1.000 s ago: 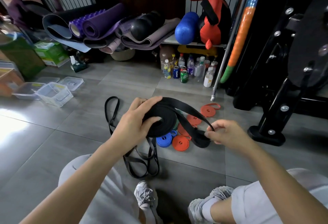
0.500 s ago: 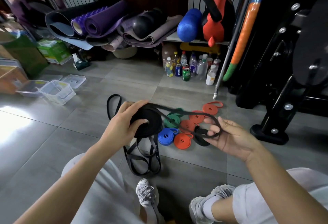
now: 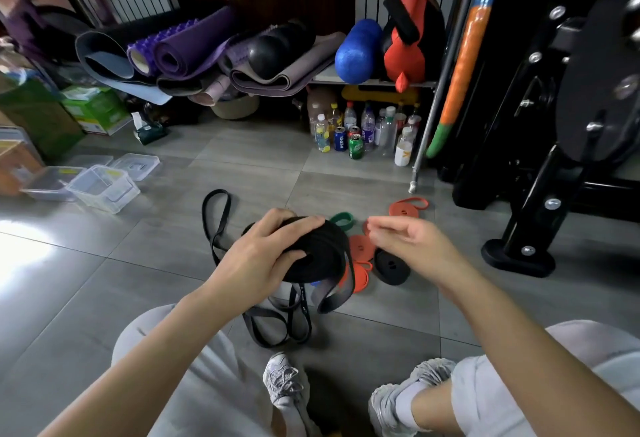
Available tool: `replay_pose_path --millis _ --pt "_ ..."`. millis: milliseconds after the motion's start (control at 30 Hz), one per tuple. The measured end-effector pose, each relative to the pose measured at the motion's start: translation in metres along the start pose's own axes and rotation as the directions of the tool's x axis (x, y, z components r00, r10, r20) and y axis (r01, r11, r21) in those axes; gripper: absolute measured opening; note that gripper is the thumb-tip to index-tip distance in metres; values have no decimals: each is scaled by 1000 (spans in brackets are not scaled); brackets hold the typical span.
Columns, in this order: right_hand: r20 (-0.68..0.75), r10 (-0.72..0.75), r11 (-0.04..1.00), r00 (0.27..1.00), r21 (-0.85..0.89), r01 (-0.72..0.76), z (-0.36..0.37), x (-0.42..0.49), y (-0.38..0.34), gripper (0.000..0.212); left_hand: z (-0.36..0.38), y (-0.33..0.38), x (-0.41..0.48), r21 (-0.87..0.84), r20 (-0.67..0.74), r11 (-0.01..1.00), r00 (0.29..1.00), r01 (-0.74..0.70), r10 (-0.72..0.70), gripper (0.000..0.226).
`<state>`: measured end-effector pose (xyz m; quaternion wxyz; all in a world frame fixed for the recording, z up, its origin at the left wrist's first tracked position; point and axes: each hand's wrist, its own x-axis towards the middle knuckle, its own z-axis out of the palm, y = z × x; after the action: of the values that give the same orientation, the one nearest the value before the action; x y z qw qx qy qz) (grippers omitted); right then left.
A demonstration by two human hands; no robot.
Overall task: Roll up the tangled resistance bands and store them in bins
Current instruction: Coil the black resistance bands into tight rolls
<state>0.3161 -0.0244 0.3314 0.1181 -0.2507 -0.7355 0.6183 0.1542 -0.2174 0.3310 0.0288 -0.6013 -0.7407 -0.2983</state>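
- Left hand [image 3: 263,256] closed around the black roll [image 3: 317,251], thumb pressed on its face, fingers over the top edge; roll held in the air above the floor [image 3: 104,280], its flat face toward the camera.
- Loose tail [image 3: 332,298] hangs off the roll's lower right in a short loop, not yet wound in.
- Right hand [image 3: 405,246] empty, fingers half curled with the tips pinched together, just right of the roll and not touching it.
- Key relation: the tail drops below and slightly left of the right hand, so that hand is nearer to it; probably it must reach down and across to catch the tail and lay on the last wrap.
- Another black band [image 3: 277,322] lies unrolled on the floor under the hands, its long loop running away toward the upper left.
- Rolled bands on the floor just beyond the hands: orange rolls [image 3: 360,246], a green roll [image 3: 343,220], a flat black coil [image 3: 391,265]; one orange band [image 3: 408,206] farther right.
- Clear bins [image 3: 104,187] sit well apart on the left; nothing visible in them.
- Grey tiled floor, glare at left; gym room with rolled mats [image 3: 180,55], bottles [image 3: 363,131], a black machine [image 3: 571,124] at right.
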Motion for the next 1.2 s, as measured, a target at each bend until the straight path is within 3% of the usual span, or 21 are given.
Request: replay_pose_path --millis 67,167,267,400,567,700,800,867,933,1000,1067,1200 --pt "137 -67 991 988 -103 82 8 2 -9 57 4 3 1 2 19 1000 1000 -22 22 46" --pt "237 -139 974 961 -142 176 17 4 -13 37 6 8 3 -7 35 999 998 -47 47 46" --pt "204 -163 972 965 -133 192 16 5 -13 24 5 12 2 -56 30 997 998 -52 54 48" --pt "178 -165 969 970 -155 194 12 9 -13 27 5 17 3 -148 -11 989 1000 -19 17 59" --pt "160 -206 976 965 -40 215 14 0 -6 35 10 24 5 -215 -92 976 995 13 -34 58" --pt "76 -241 960 968 -129 249 15 -4 5 32 21 29 4 -268 -95 957 985 111 -141 51" --pt "108 -230 934 967 -256 251 12 -2 4 27 19 29 10 -122 11 982 990 143 -142 49" --pt "146 -220 893 964 -367 260 12 1 0 18 18 31 15 61 81 997 995 52 -57 54" --pt "169 -191 878 967 -411 245 13 4 -6 27 19 34 18 149 154 988 988 -38 15 59" --pt "167 -172 896 971 -383 225 12 7 -11 34 19 33 21 102 178 994 984 -30 12 61" --pt "155 -206 919 966 -310 245 10 9 -13 25 17 29 21 -22 149 1000 989 17 -14 60" --pt "87 -255 965 963 79 248 13 5 -11 45 15 30 17 -224 22 972 997 74 -70 57"
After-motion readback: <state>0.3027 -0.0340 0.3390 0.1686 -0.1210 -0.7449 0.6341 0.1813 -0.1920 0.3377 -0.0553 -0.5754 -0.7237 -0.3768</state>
